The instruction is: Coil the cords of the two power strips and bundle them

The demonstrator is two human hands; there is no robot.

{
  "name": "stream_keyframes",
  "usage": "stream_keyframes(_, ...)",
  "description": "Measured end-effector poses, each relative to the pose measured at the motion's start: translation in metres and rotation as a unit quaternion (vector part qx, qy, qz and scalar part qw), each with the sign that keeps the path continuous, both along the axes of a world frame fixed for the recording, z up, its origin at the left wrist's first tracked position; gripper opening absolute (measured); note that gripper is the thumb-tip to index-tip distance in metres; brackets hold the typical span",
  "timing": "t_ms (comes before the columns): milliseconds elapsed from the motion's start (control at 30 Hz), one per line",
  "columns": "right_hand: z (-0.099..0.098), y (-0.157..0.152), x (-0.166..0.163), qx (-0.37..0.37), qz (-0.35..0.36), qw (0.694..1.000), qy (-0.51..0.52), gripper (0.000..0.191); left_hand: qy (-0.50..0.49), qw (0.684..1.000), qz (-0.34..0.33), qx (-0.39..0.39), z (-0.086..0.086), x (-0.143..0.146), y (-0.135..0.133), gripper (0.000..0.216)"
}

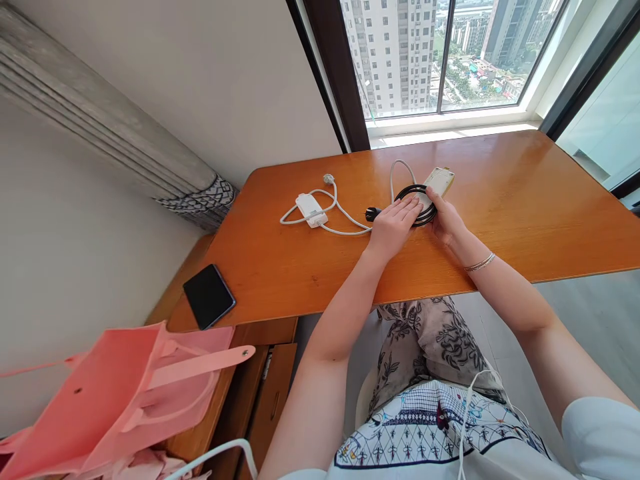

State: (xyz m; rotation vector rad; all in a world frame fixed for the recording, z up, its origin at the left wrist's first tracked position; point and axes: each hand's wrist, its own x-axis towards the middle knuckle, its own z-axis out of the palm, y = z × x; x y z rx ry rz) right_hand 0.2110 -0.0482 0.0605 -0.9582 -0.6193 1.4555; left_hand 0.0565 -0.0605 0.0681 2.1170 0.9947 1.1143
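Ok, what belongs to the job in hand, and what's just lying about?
Job in hand:
- black cable coil, at left hand and right hand
- black plug
- off-white block, probably

Lying about, apparently:
- white corded box
- black-faced device
- pink bag

Bright daylight, coming in through the window [442,53] beyond the table's far edge. Sill [450,137] just behind the table is close to blown out; view outside washed pale and hazy, still readable. Soft sheen on the table [525,230] toward its window side. Wall [240,73] left of the table goes flat grey, curtain [125,127] there duller. Below the table's near edge, cabinet [277,393] sits in shade. On the table, left hand [396,225] and right hand [444,217] look reasonably sharp. Wide-angle stretch: pink bag [125,380] off the table's near left corner pulled outward, curtain leaning.
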Motion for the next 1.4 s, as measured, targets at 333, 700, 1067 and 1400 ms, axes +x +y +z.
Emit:
stream_keyframes(333,-0.003,-0.004,-0.004,0.062,-0.001,0.995,-0.077,0.054,-0.389,0.894,0.105,-0.196,-0.008,0.011,0.008,0.035)
stream_keyframes(700,0.006,0.0,-0.002,0.047,0.018,0.999,-0.004,0.054,-0.43,0.843,0.022,-0.324,-0.01,0.026,-0.002,0.045)
stream_keyframes(1067,0.004,0.001,-0.006,0.041,-0.033,0.998,0.015,0.053,-0.471,0.788,0.015,-0.396,0.0,0.028,0.0,0.047)
stream_keyframes(1400,-0.004,-0.002,-0.014,0.06,-0.006,0.998,0.03,0.057,-0.53,0.75,0.12,-0.377,-0.007,0.027,0.005,0.03)
